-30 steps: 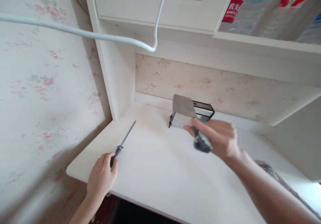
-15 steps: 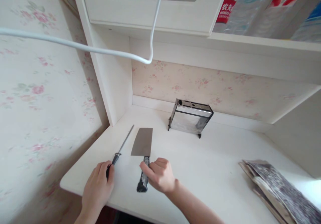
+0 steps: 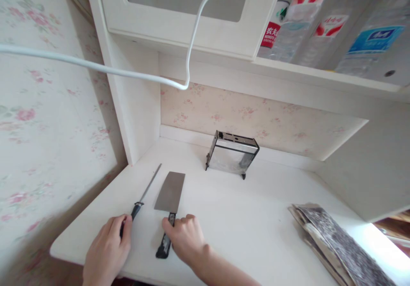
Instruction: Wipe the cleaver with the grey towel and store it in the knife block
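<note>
On the left part of the white tabletop, my left hand (image 3: 109,247) is closed around the black handle of a sharpening steel (image 3: 150,185). Its thin rod points away toward the back. Just to the right, my right hand (image 3: 185,239) grips a cleaver (image 3: 171,192) by its worn black handle, thumb along the handle. The wide grey blade lies low over or on the tabletop; whether it touches cannot be made out. Rod and blade are apart, side by side. Behind them stands a narrow steel-sided knife holder (image 3: 232,156) with a black slotted top.
A folded patterned cloth (image 3: 336,243) lies on the white tabletop (image 3: 243,226) at the right. A white cable (image 3: 128,73) hangs across the upper left. Plastic bottles (image 3: 329,25) stand on the shelf above. A floral-papered wall (image 3: 57,128) borders the left side.
The view has turned a little to the right, so everything sits further left, and more bottles show. Both hands keep their grips; the cleaver and steel stay side by side.
</note>
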A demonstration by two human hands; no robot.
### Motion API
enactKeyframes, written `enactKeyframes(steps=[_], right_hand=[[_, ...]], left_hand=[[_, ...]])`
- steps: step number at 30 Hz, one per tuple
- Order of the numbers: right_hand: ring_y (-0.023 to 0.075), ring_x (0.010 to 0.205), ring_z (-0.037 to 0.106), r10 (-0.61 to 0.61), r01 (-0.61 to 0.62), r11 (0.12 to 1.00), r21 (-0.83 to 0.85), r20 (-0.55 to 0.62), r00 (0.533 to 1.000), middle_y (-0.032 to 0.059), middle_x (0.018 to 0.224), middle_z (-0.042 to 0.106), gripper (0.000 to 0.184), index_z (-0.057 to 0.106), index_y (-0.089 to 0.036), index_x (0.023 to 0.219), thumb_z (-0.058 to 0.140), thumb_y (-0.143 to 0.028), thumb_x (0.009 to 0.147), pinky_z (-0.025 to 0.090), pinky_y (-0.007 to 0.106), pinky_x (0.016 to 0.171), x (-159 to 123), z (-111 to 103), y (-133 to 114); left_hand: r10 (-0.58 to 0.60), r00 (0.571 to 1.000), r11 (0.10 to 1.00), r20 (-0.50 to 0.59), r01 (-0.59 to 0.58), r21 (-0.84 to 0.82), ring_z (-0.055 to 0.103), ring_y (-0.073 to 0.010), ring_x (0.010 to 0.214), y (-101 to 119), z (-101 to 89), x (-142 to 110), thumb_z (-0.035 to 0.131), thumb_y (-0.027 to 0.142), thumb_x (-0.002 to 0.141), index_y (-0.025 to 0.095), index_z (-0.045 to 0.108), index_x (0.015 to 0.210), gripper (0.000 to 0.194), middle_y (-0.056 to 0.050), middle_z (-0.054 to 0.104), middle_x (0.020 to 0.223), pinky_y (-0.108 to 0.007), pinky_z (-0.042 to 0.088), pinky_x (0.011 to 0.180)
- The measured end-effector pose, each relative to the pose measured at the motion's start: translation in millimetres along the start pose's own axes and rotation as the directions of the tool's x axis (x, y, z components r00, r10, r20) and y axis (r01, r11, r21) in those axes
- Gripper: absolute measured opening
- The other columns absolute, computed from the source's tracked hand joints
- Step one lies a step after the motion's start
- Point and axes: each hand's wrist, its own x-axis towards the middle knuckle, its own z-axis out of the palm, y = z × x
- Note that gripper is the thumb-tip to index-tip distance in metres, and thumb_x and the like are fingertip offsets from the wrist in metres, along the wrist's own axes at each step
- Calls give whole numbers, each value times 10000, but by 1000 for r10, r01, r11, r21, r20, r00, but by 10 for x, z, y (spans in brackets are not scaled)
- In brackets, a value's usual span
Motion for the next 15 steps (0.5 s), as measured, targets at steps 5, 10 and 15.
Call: enactKeyframes(steps=[5,10,15], right_hand=[[227,608,666,-7,7,1000,7,63,998,29,713,682,256,467,-194,1119,536,-186,873,495,339,570,52,-69,-76],[243,649,679,-13,10,1000,28,126,992,73,739,698,217,502,-160,1096,531,-189,883,495,379,638,133,-126,-113],[242,640,680,-30,22,999,45,182,983,91,697,695,190,537,-145,1073,501,-164,888,479,395,671,200,-166,-117]], left_hand=[[14,1000,1000,-1,-14,7,620,-235,824,13,-13,-4,391,395,939,191,518,1013,252,-65,640,915,-340,448,743],[14,1000,1000,3,-14,-18,620,-230,866,23,3,-12,407,438,925,196,523,1032,288,-68,638,962,-335,456,775],[-50,998,995,36,53,-87,625,-236,890,45,-25,6,415,470,901,215,536,1004,300,-70,628,997,-343,466,794]])
